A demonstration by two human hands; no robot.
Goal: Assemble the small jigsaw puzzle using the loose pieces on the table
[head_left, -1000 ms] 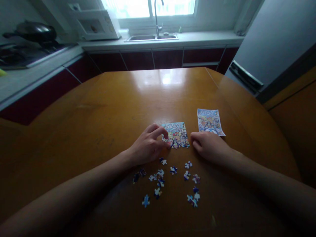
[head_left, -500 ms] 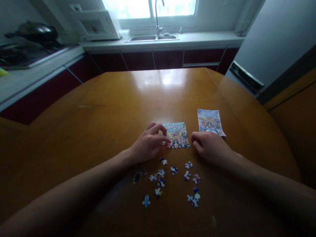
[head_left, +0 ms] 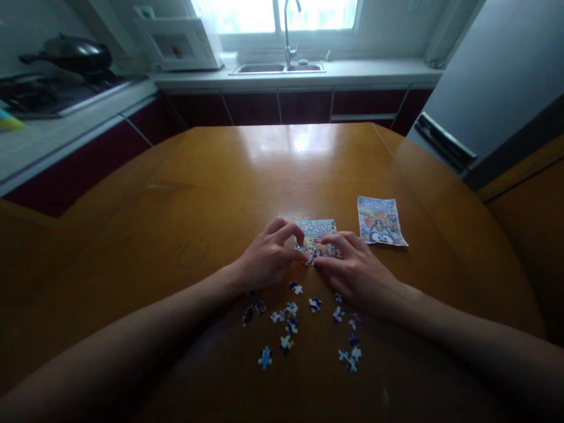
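A partly assembled jigsaw puzzle [head_left: 315, 227] lies flat on the table, its colourful picture partly covered by my fingers. My left hand [head_left: 273, 252] is at its left side, index finger bent over the edge and thumb at the bottom edge. From the right, my right hand [head_left: 356, 264] rests its fingertips on the puzzle, with the thumb at the bottom edge close to my left thumb. A small jigsaw piece [head_left: 310, 259] shows between the two thumbs; whether it is joined to the rest I cannot tell. Loose jigsaw pieces [head_left: 314, 304] lie scattered nearer to me.
A creased picture sheet [head_left: 379, 222] lies right of the puzzle on the wooden table [head_left: 211, 182]. Beyond the table are a sink [head_left: 259, 69] with a tap, a white microwave [head_left: 180, 44] and a wok [head_left: 79, 53] on the stove. A fridge [head_left: 484, 76] stands at right.
My right hand has moved left from beside the picture sheet onto the puzzle, and its fingers have opened out from a curl. My left hand stays at the puzzle's left edge.
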